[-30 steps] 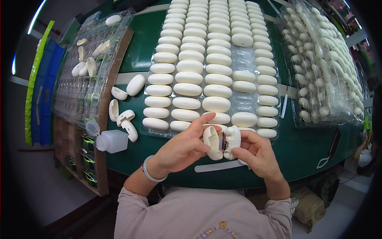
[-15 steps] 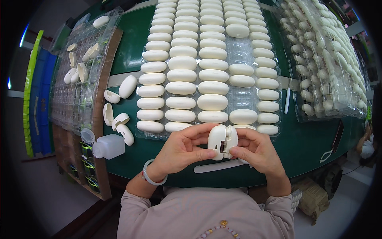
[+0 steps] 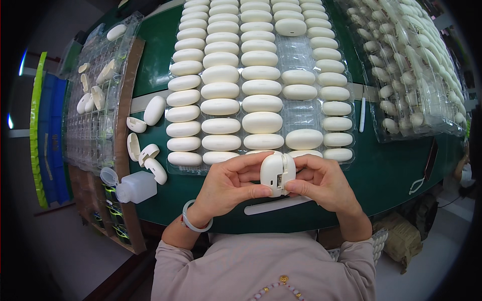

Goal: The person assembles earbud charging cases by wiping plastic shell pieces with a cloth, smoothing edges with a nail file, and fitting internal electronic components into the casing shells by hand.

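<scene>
Just in front of my body, a white oval plastic case (image 3: 270,173), much like an earbud charging case, stands upright between my hands. A dark gap runs down its right side, with an inner part showing in it, and a small slot sits low on its face. My left hand (image 3: 228,179) pinches the left side, thumb at the lower edge. On the right side my right hand (image 3: 321,183) grips it, its thumb pressing beside the gap. Behind them a clear tray (image 3: 301,114) bears rows of similar white cases (image 3: 262,104), with several gaps in one column.
Loose case shells (image 3: 149,151) lie left, near a translucent bottle (image 3: 136,187) with its lid open. Stacked trays (image 3: 401,95) of cases stand right, a white pen-like tool (image 3: 362,115) beside them. A white strip (image 3: 276,204) lies below my hands on the green table (image 3: 201,213).
The gap in the case has narrowed as its two sides are pressed closer together. Both hands keep their grip. The whole view has shifted slightly.
</scene>
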### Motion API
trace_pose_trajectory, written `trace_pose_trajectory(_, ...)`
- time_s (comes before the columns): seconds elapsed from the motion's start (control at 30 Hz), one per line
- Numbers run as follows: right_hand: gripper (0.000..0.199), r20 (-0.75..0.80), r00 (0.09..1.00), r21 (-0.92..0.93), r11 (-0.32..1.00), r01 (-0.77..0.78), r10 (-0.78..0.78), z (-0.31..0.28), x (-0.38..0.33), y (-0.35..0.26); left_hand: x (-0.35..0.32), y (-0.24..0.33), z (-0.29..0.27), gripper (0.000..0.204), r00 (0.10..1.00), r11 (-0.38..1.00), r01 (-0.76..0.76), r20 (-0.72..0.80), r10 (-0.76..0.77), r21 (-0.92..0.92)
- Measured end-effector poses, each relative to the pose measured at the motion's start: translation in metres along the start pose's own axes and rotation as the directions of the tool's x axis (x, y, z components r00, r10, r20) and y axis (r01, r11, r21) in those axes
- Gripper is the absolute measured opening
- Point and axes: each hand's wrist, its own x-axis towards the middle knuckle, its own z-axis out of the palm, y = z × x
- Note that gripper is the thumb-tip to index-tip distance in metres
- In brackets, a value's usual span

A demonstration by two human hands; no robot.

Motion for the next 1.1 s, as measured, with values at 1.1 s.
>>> trace_pose_trajectory(1.1, 0.030, -0.041, 0.996, -0.092, 0.993, 0.076, -0.080, -0.0017, -0.0067, -0.0021, -0.0016, -0.0040, -0.0010, 0.054, 0.997, 0.998, -0.064, 0.044, 0.062, 0.030)
